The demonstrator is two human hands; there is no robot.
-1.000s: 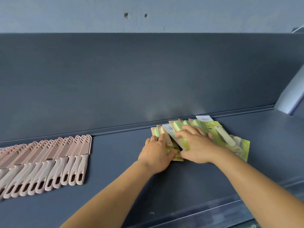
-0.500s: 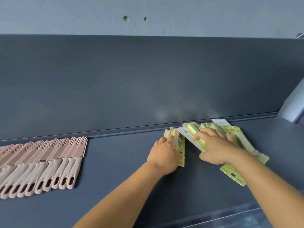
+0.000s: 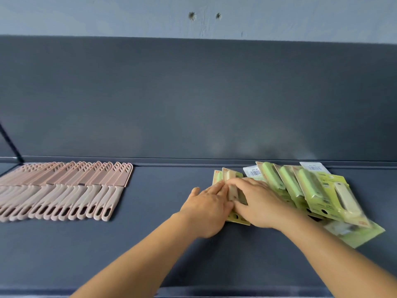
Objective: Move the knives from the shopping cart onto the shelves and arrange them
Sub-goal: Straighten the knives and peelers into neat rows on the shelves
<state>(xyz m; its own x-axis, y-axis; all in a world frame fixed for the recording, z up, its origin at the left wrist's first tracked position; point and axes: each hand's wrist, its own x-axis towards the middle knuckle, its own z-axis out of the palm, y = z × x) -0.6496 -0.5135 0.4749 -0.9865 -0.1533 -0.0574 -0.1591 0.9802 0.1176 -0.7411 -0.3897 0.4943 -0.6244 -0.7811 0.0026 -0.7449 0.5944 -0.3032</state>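
The packs [image 3: 305,190] of green-carded knives are fanned in an overlapping row on the shelf [image 3: 171,244], at about 3 o'clock from the frame's centre, close against the back panel [image 3: 193,100]. Much of the fan is hidden: each pack is overlapped by its neighbour, and the leftmost packs are covered by both hands, so their number cannot be told. The printing on the cards is too blurred to read; only barcode labels are made out at two upper edges. The lowest pack, at 4 o'clock, is smeared by motion.

The left hand [image 3: 206,211] is laid on the left end of the fan with straight fingers pressed against the outermost pack. The right hand [image 3: 257,203] is laid just beside it, touching it, its fingers spread flat over the next packs; whether anything is pinched beneath cannot be told. Both forearms are cut off by the lower edge.

Well apart, at 9 o'clock, a row of pink knives [image 3: 64,190] lies on the same shelf, its left end cut off by the frame.

The packs' long axes run from 5 to 11 o'clock, the hang-holes being turned toward the viewer. The pink knives lean the other way, handles near, sheathed blades toward 1 o'clock.
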